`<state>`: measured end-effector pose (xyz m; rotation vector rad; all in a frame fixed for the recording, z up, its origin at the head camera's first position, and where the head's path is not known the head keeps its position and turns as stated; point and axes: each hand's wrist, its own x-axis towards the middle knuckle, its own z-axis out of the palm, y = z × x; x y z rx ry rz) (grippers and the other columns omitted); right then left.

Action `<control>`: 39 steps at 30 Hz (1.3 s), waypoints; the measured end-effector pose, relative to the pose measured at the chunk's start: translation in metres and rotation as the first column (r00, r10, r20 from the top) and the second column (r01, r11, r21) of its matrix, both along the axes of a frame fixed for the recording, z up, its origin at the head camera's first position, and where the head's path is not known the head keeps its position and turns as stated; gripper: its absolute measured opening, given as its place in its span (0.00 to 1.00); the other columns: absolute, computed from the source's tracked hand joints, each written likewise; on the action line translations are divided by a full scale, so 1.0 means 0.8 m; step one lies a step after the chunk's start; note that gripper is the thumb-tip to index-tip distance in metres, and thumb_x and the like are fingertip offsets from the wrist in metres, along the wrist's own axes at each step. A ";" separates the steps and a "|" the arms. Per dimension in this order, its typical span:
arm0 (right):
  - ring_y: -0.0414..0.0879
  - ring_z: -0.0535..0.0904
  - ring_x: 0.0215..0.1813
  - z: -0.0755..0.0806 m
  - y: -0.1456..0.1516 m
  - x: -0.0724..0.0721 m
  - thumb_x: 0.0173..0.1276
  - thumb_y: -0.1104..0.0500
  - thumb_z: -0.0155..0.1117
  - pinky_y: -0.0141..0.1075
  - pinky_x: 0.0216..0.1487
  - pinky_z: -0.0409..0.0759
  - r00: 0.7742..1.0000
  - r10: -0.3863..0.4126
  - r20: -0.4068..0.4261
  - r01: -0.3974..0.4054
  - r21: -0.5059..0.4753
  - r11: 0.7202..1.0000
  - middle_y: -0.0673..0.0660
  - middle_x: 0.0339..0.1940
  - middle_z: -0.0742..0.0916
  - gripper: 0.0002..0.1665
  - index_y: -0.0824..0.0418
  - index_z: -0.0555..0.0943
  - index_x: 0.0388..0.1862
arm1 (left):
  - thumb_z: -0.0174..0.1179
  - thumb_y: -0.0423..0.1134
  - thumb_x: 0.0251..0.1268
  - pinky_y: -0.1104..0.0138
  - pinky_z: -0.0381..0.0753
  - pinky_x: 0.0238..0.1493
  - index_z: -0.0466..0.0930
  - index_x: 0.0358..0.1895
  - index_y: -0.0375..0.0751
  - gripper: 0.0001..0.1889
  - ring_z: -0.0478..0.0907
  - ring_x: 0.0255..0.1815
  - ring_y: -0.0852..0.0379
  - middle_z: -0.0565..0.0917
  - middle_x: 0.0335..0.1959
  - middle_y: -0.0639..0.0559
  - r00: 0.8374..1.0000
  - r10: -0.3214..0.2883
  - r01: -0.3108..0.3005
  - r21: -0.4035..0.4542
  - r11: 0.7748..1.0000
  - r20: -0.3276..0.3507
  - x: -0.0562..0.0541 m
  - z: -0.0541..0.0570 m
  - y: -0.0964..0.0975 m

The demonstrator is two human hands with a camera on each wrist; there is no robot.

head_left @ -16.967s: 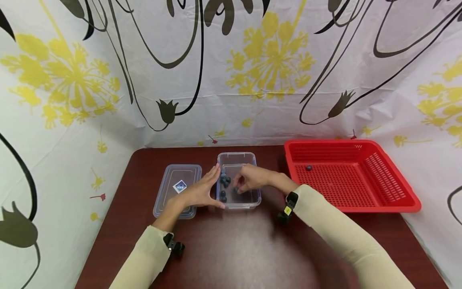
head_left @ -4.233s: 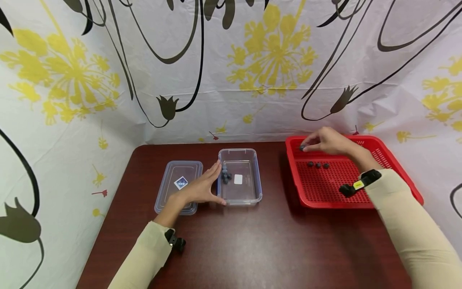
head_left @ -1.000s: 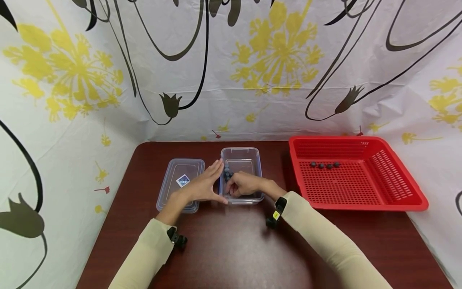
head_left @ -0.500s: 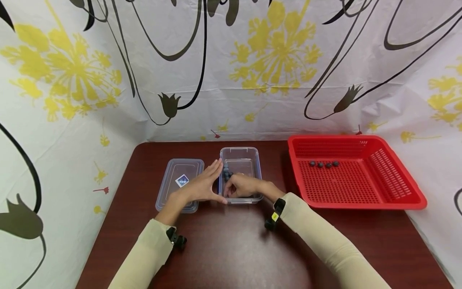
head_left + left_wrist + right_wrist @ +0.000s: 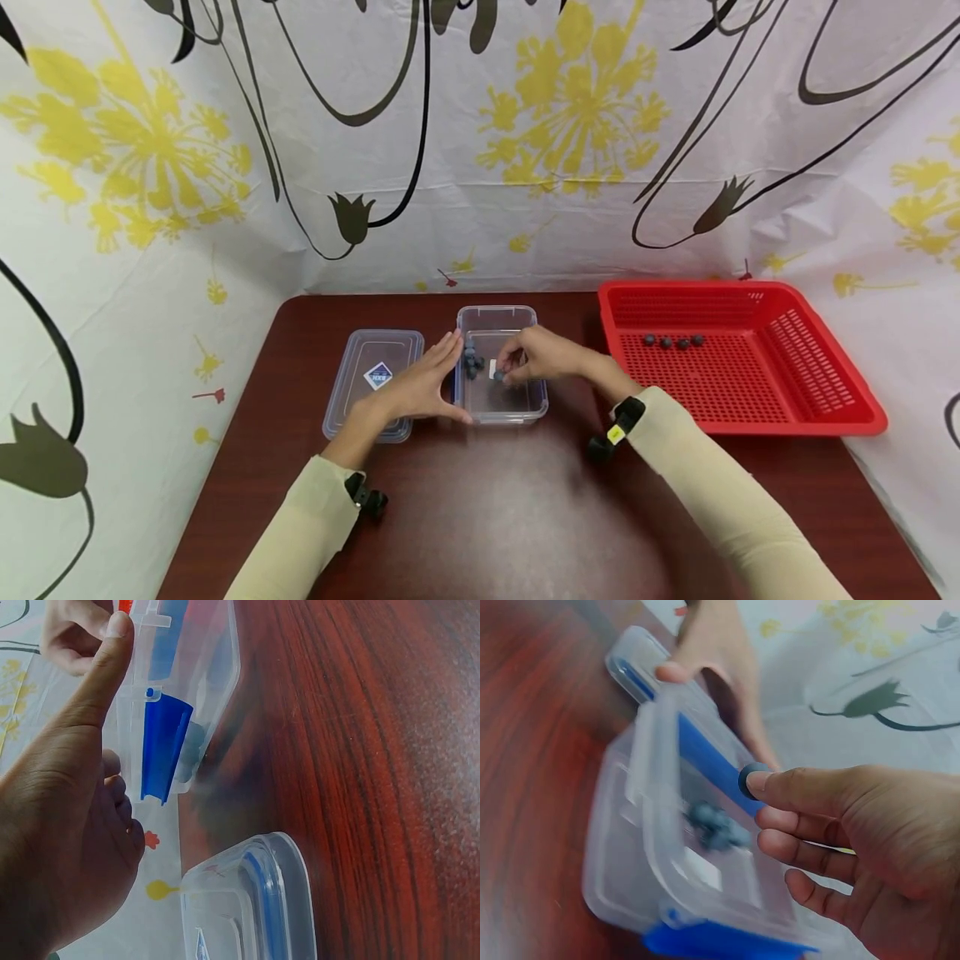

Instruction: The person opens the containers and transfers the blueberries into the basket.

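My right hand (image 5: 546, 353) pinches a blueberry (image 5: 754, 781) between thumb and fingertips, above the clear plastic box (image 5: 510, 417). Inside that box, a cluster of blueberries (image 5: 472, 360) lies along the left wall, and a white square label shows on the bottom. My left hand (image 5: 414, 387) spreads thumb and fingers along the box's left side, thumb at the front corner and fingertips near the back of the rim. In the left wrist view, the thumb lies at the rim beside a blue side clip (image 5: 166, 746).
A clear lid (image 5: 352, 408) with a blue-and-white sticker lies left of the box, partly under my left forearm. At the right stands a red perforated basket (image 5: 750, 429), with several blueberries (image 5: 666, 342) in a row near its back left. A patterned sheet hangs behind the table (image 5: 480, 517).
The right hand has risen from the box bottom and moved right, now with a blueberry at its fingertips. Over the longer span, the row in the basket grew. The left hand stayed put.
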<state>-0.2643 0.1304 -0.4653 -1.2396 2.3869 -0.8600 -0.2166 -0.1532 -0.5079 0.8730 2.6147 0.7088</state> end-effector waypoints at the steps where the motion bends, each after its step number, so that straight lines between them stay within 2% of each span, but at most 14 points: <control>1: 0.35 0.84 0.36 0.005 0.006 -0.001 0.64 0.63 0.80 0.32 0.42 0.85 1.000 -0.011 -0.013 0.011 -0.002 1.000 0.46 0.33 0.90 0.07 0.60 0.91 0.40 | 0.77 0.68 0.54 0.43 0.47 0.84 0.35 0.87 0.37 0.73 0.31 0.89 0.45 0.33 0.89 0.45 1.000 0.000 0.000 0.002 1.000 -0.004 0.000 0.000 0.000; 6: 0.37 0.85 0.37 0.029 0.039 -0.006 0.63 0.64 0.81 0.36 0.43 0.86 0.996 -0.063 -0.061 0.063 -0.008 0.998 0.46 0.34 0.90 0.08 0.59 0.91 0.40 | 0.78 0.67 0.53 0.44 0.46 0.84 0.35 0.87 0.36 0.73 0.32 0.89 0.43 0.33 0.89 0.44 1.000 -0.007 0.007 -0.009 1.000 -0.018 0.000 0.000 0.000; 10: 0.40 0.86 0.39 0.046 0.072 -0.013 0.62 0.63 0.82 0.39 0.45 0.85 0.988 -0.113 -0.108 0.114 0.005 0.993 0.44 0.34 0.90 0.09 0.56 0.91 0.40 | 0.78 0.67 0.53 0.44 0.47 0.84 0.34 0.87 0.38 0.73 0.30 0.89 0.46 0.33 0.89 0.44 1.000 -0.003 0.003 -0.006 1.000 -0.011 0.000 -0.001 0.000; 14: 0.43 0.86 0.39 0.062 0.113 -0.021 0.64 0.61 0.82 0.36 0.43 0.83 0.978 -0.194 -0.081 0.196 0.015 0.981 0.44 0.34 0.91 0.08 0.54 0.91 0.41 | 0.77 0.68 0.53 0.42 0.48 0.83 0.34 0.87 0.38 0.73 0.30 0.89 0.47 0.33 0.89 0.45 1.000 -0.003 0.003 0.001 1.000 -0.006 -0.001 -0.003 0.000; 17: 0.43 0.86 0.39 0.070 0.149 -0.031 0.66 0.60 0.80 0.33 0.41 0.81 0.964 -0.259 -0.063 0.261 0.023 0.965 0.45 0.34 0.91 0.07 0.53 0.91 0.42 | 0.77 0.68 0.53 0.42 0.48 0.84 0.33 0.87 0.39 0.74 0.29 0.89 0.47 0.32 0.89 0.45 1.000 -0.006 0.006 -0.001 1.000 -0.005 -0.002 -0.003 0.000; 22: 0.39 0.84 0.38 0.075 0.208 -0.046 0.68 0.60 0.79 0.30 0.41 0.78 0.929 -0.355 -0.099 0.361 0.048 0.931 0.47 0.34 0.91 0.05 0.54 0.92 0.41 | 0.78 0.68 0.52 0.43 0.48 0.84 0.34 0.87 0.39 0.74 0.29 0.89 0.47 0.32 0.89 0.46 1.000 -0.008 0.008 -0.003 1.000 -0.004 -0.003 -0.004 -0.001; 28: 0.37 0.85 0.37 0.061 0.269 -0.057 0.70 0.59 0.77 0.28 0.40 0.78 0.887 -0.458 -0.057 0.462 0.095 0.882 0.53 0.37 0.93 0.06 0.58 0.92 0.44 | 0.77 0.68 0.52 0.43 0.47 0.84 0.34 0.87 0.38 0.74 0.30 0.89 0.46 0.32 0.89 0.45 1.000 -0.004 0.004 -0.004 1.000 -0.013 -0.003 -0.003 -0.002; 31: 0.36 0.86 0.38 0.047 0.296 -0.062 0.71 0.60 0.75 0.27 0.40 0.79 0.872 -0.490 -0.016 0.489 0.105 0.866 0.57 0.39 0.93 0.09 0.62 0.91 0.46 | 0.77 0.69 0.52 0.43 0.48 0.84 0.34 0.87 0.38 0.74 0.30 0.89 0.46 0.33 0.89 0.44 1.000 -0.001 0.001 -0.008 1.000 -0.017 -0.003 -0.004 -0.002; 39: 0.35 0.86 0.35 0.006 0.348 -0.065 0.72 0.64 0.73 0.28 0.34 0.77 0.828 -0.561 0.022 0.554 0.126 0.823 0.63 0.41 0.93 0.10 0.70 0.90 0.47 | 0.77 0.68 0.53 0.42 0.49 0.83 0.33 0.87 0.38 0.73 0.31 0.89 0.44 0.32 0.89 0.45 1.000 -0.006 0.005 -0.018 1.000 -0.017 -0.002 -0.003 -0.001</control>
